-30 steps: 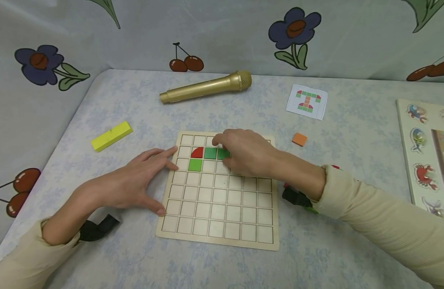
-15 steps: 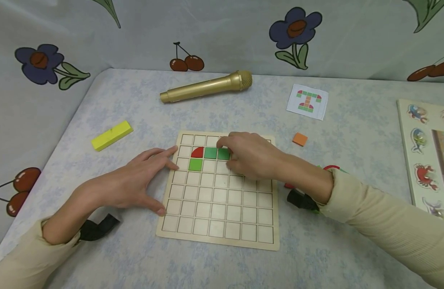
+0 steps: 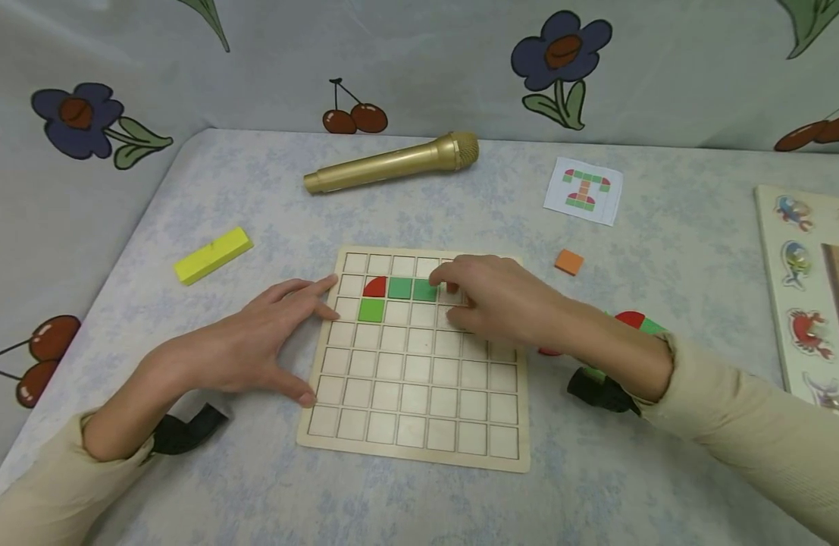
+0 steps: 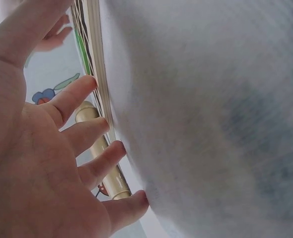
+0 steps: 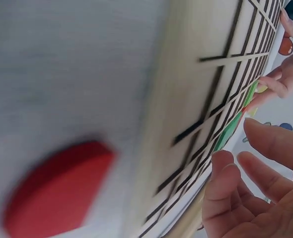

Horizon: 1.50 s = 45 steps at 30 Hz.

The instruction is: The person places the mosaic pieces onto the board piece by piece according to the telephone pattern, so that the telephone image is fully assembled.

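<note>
A wooden grid board (image 3: 412,368) lies on the table in the head view. On it sit a red quarter-circle tile (image 3: 375,287), two green square tiles (image 3: 400,288) in a row beside it, and a lighter green square tile (image 3: 371,310) below the red one. My left hand (image 3: 245,349) rests at the board's left edge, fingers and thumb spread along it. My right hand (image 3: 504,299) hovers over the upper right cells, just right of the second green tile. Its thumb and fingers are apart; in the right wrist view nothing shows between the fingertips of that right hand (image 5: 265,193).
A gold microphone (image 3: 392,163) lies behind the board, a yellow block (image 3: 213,255) to its left. Right of it are a pattern card (image 3: 583,191), an orange square tile (image 3: 569,262), loose red pieces (image 3: 630,319) partly behind the sleeve, and a sea-animal board (image 3: 767,280).
My right hand has drawn back to the right from the second green tile, which stays on the board. More of the loose pieces shows beside the right forearm. The left hand keeps its place.
</note>
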Available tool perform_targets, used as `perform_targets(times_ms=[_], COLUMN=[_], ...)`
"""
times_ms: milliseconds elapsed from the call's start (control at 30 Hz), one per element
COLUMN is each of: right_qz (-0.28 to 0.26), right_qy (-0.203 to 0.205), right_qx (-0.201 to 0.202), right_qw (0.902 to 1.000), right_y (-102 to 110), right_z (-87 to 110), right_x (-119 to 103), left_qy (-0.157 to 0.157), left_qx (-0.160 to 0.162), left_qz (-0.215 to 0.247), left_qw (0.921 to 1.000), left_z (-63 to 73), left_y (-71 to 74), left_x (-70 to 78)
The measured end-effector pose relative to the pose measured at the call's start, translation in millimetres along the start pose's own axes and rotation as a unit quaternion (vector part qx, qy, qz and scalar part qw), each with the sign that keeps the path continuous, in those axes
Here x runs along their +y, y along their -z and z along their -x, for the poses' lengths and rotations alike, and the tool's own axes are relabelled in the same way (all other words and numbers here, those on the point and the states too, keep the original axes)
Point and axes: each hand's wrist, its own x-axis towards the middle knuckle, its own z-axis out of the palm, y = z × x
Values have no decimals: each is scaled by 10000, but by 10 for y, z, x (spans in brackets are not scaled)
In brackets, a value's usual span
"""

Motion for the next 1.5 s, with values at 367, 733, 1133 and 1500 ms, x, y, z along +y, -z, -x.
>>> perform_targets(times_ms=[367,733,1133,1500], right_qz=[-249,190,684,433], right_qy=[-326,-753,-948,-980], right_qx=[495,803,1029,876], right_qw=[9979,9937,9878,9904], right_y=[131,175,148,146], right_z=[680,1076,1183,1167], right_x=[416,744,893,893], left_qy=[-9,33,37,46], left_qx=[-11,-41,-30,-42], left_qz=[-26,6,65,51], left_qw=[10000,10000,10000,10000], left_z=[7,12,-3,-3], left_y=[1,0,-2,2], left_x=[14,8,-2,8])
